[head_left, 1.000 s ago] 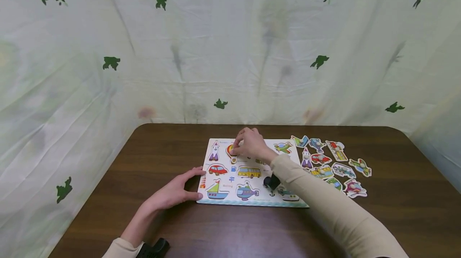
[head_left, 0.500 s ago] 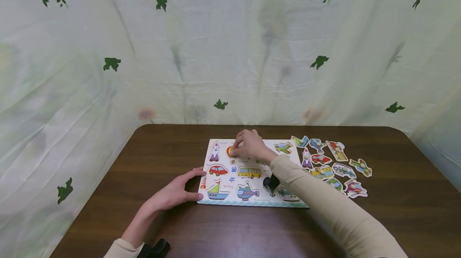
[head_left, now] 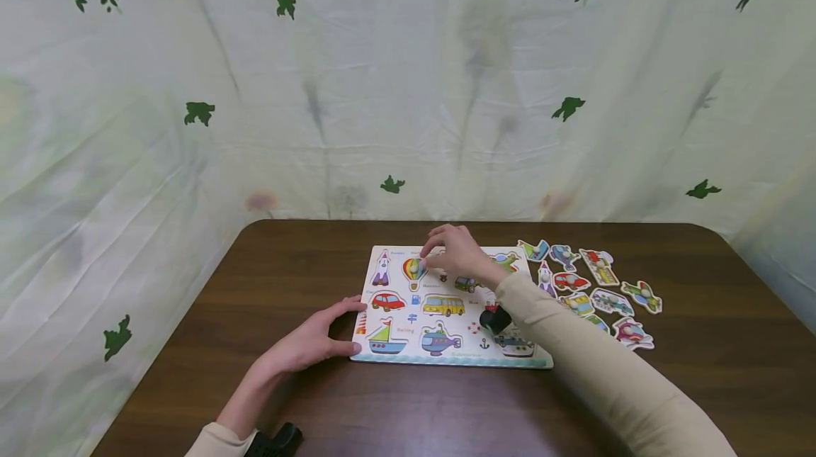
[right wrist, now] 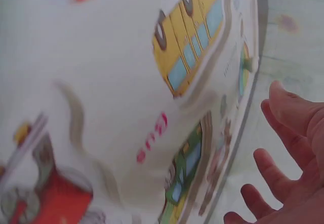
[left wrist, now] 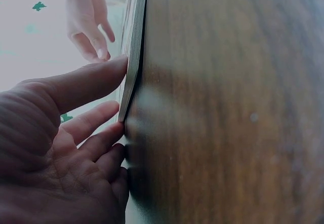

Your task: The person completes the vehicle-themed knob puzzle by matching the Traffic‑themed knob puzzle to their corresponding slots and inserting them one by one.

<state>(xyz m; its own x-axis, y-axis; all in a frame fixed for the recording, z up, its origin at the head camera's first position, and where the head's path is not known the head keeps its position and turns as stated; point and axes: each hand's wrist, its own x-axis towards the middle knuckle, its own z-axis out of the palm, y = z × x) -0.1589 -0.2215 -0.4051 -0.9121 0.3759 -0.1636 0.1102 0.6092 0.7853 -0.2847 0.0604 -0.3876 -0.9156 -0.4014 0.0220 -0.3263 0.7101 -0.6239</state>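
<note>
A white puzzle board (head_left: pixel 459 360) printed with vehicles lies on the dark table. At its left side is my left hand (head_left: pixel 312 340), thumb and fingertips touching the edge; the left wrist view shows the thumb (left wrist: pixel 96 82) extended against the board's side. Over the upper part of the board hovers my right hand (head_left: pixel 455 253), thumb tip just right of the hot-air balloon piece (head_left: pixel 414 271). That balloon sits in its place on the board, with a small knob (right wrist: pixel 247 64) standing up from it. In the right wrist view the right fingers (right wrist: pixel 276 176) are spread, holding nothing.
To the right of the board lie several loose vehicle pieces, among them a red car (head_left: pixel 571 281), a fire engine (head_left: pixel 599 267) and a plane (head_left: pixel 642 297). The right sleeve (head_left: pixel 574 343) crosses the board's right part. A leaf-patterned curtain (head_left: pixel 408 124) hangs behind the table.
The right hand has let go of the hot-air balloon piece and shifted slightly right, uncovering the balloon. The left hand stays at the board's edge.
</note>
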